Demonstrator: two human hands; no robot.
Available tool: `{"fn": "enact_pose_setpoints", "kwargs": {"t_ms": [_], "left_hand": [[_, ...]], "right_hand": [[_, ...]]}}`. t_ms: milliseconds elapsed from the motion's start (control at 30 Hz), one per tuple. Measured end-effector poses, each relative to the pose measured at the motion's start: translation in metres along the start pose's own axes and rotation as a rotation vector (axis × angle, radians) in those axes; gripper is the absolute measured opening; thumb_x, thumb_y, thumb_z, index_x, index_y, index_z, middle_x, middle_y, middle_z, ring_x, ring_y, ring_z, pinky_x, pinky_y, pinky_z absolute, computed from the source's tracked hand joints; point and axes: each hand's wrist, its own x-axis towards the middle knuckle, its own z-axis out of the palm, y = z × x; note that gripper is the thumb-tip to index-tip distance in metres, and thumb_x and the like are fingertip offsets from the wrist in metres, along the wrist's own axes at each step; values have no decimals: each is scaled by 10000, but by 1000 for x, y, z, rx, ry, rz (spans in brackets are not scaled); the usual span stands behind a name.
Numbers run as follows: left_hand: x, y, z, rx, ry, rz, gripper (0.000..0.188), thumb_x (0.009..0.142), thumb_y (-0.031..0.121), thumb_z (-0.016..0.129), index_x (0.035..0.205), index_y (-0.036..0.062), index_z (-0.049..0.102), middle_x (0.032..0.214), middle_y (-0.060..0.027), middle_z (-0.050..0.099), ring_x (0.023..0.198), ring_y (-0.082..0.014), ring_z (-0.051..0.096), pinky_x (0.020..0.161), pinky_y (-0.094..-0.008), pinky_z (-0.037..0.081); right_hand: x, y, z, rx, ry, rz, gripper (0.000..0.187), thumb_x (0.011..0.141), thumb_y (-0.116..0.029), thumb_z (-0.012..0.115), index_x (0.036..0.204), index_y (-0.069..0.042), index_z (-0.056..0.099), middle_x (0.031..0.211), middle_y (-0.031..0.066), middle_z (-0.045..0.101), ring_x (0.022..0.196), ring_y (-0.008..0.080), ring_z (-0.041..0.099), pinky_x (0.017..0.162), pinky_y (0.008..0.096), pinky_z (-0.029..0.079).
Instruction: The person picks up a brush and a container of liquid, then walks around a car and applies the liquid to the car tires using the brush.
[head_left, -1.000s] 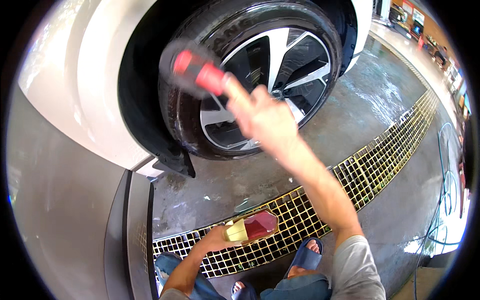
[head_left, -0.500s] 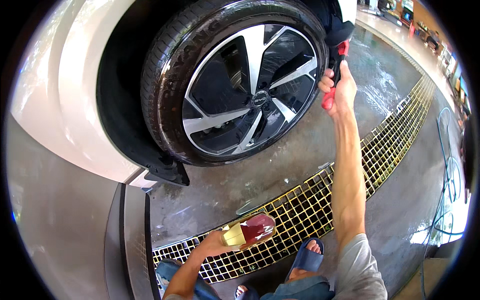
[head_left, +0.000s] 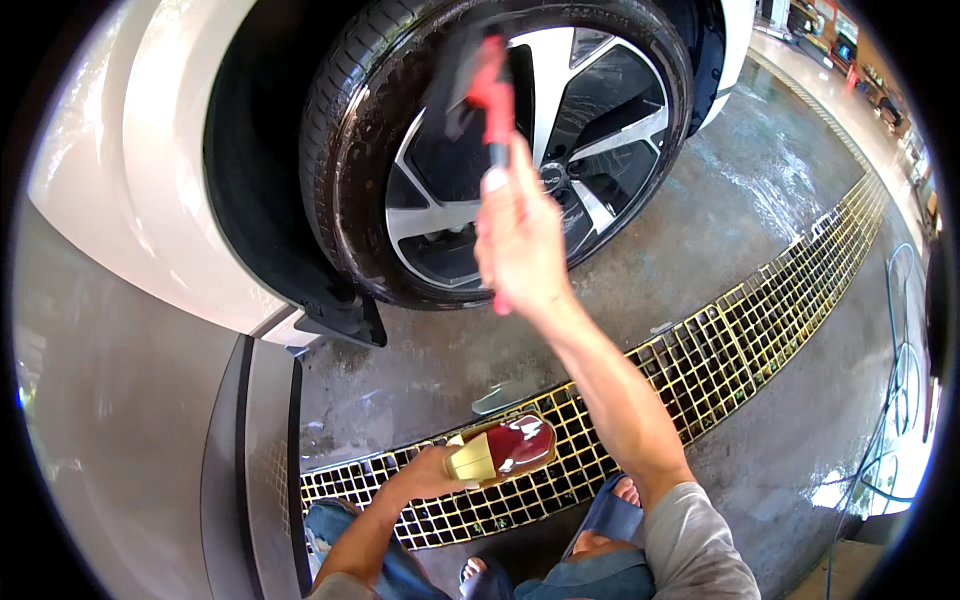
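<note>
My right hand (head_left: pixel 522 240) is closed around the handle of a red and black brush (head_left: pixel 492 98), raised in front of the wheel. Motion smears its dark head, which overlaps the upper left of the rim and tyre; whether it touches them I cannot tell. A wet black tyre (head_left: pixel 340 165) surrounds the silver and black wheel rim (head_left: pixel 545 85). Low in the view, my left hand (head_left: pixel 425 473) grips a bottle (head_left: pixel 522 444) with dark red contents and a pale yellow part near my fingers. The bottle is held over the floor grate, tilted toward the right.
The white car body (head_left: pixel 165 170) arches around the wheel, with a dark flap (head_left: pixel 350 325) behind the tyre. A yellow drain grate (head_left: pixel 690 365) curves across the wet floor (head_left: pixel 740 170) beneath my sandalled feet. Hoses (head_left: pixel 890 400) lie at the right.
My right hand has swung the brush leftward, from the tyre's right edge to the upper left of the wheel. The left hand still holds the bottle, almost unmoved. The view has shifted slightly.
</note>
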Motion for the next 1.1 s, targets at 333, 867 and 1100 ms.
{"fn": "enact_pose_setpoints", "kwargs": {"t_ms": [333, 867, 1100], "left_hand": [[-3, 21, -5, -12, -62, -84, 457, 783, 287, 832, 1141, 37, 694, 1004, -152, 752, 894, -277, 715, 853, -382, 552], [-13, 14, -8, -124, -2, -113, 483, 750, 120, 780, 1216, 35, 684, 1002, -120, 760, 894, -173, 696, 865, -346, 549], [-16, 13, -8, -41, 5, -192, 495, 741, 120, 794, 1217, 45, 685, 1019, -142, 761, 912, -227, 728, 877, -355, 556]], "right_hand": [[-117, 108, -32, -840, -703, -59, 620, 1017, -278, 562, 1564, -150, 298, 843, 285, 661, 679, 468, 688, 619, 581, 556], [117, 40, -199, -1206, 545, -599, 572, 981, -265, 641, 1517, -173, 461, 827, 209, 679, 724, 402, 688, 636, 500, 557], [25, 183, -351, -1214, 192, 441, 538, 991, -374, 552, 1462, -123, 488, 1044, 335, 684, 1019, 504, 670, 891, 563, 527]]}}
